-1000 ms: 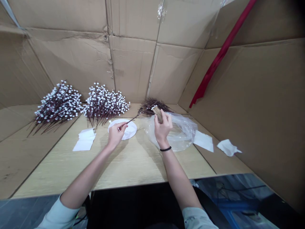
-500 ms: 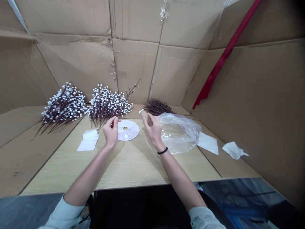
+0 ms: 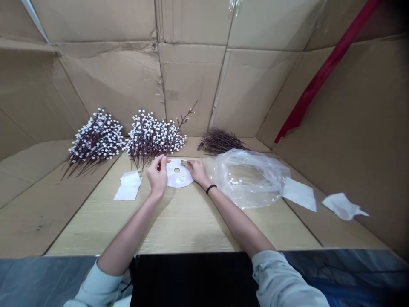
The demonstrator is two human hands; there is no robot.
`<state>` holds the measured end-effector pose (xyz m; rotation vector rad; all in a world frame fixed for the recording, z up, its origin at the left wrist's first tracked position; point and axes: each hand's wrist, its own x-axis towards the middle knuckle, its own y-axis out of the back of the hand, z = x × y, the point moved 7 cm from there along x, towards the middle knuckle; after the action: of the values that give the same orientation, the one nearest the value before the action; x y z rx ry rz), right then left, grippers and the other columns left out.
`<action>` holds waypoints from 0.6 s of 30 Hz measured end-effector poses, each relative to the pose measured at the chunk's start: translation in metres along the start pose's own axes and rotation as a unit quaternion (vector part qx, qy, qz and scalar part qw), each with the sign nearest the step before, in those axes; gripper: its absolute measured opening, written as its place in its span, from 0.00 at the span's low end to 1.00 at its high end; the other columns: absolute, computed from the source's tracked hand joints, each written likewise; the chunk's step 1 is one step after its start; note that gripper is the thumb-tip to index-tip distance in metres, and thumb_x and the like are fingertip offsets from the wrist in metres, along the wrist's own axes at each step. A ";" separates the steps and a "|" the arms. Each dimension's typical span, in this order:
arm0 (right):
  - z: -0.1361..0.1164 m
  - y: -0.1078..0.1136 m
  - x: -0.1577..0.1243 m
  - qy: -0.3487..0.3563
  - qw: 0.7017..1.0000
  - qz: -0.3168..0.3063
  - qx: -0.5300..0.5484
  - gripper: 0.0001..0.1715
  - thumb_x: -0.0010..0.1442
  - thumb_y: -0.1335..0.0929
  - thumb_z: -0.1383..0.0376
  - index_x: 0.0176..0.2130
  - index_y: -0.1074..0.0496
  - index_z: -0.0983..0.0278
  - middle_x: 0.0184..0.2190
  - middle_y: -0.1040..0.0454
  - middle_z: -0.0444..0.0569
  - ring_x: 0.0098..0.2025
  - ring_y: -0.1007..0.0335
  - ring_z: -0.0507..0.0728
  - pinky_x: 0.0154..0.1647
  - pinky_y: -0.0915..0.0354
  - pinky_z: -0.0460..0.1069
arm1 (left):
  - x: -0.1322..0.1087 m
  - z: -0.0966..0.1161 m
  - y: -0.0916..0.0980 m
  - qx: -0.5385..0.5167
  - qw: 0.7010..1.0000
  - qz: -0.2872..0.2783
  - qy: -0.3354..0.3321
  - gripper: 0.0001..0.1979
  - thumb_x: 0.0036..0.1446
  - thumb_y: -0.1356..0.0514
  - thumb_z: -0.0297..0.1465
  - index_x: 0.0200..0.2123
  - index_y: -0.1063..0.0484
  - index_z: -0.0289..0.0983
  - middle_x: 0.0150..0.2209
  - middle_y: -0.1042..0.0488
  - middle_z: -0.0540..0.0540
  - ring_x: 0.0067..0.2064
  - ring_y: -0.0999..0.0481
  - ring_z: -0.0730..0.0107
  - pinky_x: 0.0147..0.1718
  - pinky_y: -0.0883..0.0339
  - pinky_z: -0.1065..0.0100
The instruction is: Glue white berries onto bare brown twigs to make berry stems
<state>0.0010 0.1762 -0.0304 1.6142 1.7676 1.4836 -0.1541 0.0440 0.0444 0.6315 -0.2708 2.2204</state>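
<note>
A white disc (image 3: 171,181) with a centre hole lies on the table, a shiny clear blob on its lower part. At its left edge my left hand (image 3: 158,174) is closed in a pinch; what it holds, if anything, I cannot make out. My right hand (image 3: 197,171) grips a small flat brown strip (image 3: 184,163), its tip over the disc's upper right. Behind the hands lie two bundles of brown stems with white berries (image 3: 151,134) (image 3: 97,140). A bundle of bare brown twigs (image 3: 222,141) rests farther right.
A clear plastic bag (image 3: 252,198) with several small white balls (image 3: 234,181) lies right of my right hand. White paper pieces (image 3: 128,191) (image 3: 299,195) (image 3: 342,205) sit on both sides. Cardboard walls (image 3: 191,76) enclose the table; a red ribbon (image 3: 322,81) hangs right.
My right hand has come left and down from near the twigs to the disc, bringing the brown strip. My left hand keeps its pinch beside the disc. The view has shifted slightly.
</note>
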 end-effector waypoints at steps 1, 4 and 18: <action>-0.001 -0.001 0.000 0.005 1.000 -0.001 -0.002 0.14 0.58 0.37 0.63 0.42 0.29 0.66 0.43 0.27 0.55 0.46 0.35 0.58 0.49 0.44 0.50 | 0.000 0.000 0.001 0.000 1.000 0.004 0.001 0.16 0.54 0.48 0.38 0.37 0.28 0.32 0.30 0.25 0.44 0.33 0.27 0.70 0.33 0.36 0.71; 0.000 -0.001 -0.001 0.004 1.000 -0.002 -0.002 0.15 0.59 0.39 0.63 0.43 0.30 0.66 0.44 0.27 0.56 0.47 0.35 0.58 0.49 0.44 0.50 | 0.001 0.000 0.002 -0.002 1.000 0.011 -0.004 0.16 0.54 0.48 0.38 0.36 0.28 0.33 0.30 0.25 0.44 0.33 0.28 0.70 0.32 0.37 0.71; 0.004 0.004 -0.003 -0.032 0.998 -0.015 0.049 0.23 0.56 0.36 0.62 0.50 0.34 0.68 0.50 0.31 0.55 0.52 0.37 0.58 0.53 0.44 0.51 | 0.003 -0.002 -0.001 0.002 1.000 0.002 -0.013 0.13 0.54 0.47 0.36 0.30 0.28 0.34 0.26 0.27 0.47 0.30 0.30 0.72 0.30 0.39 0.72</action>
<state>0.0072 0.1747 -0.0301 1.6563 1.8463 1.3352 -0.1559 0.0469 0.0443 0.6617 -0.2817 2.2186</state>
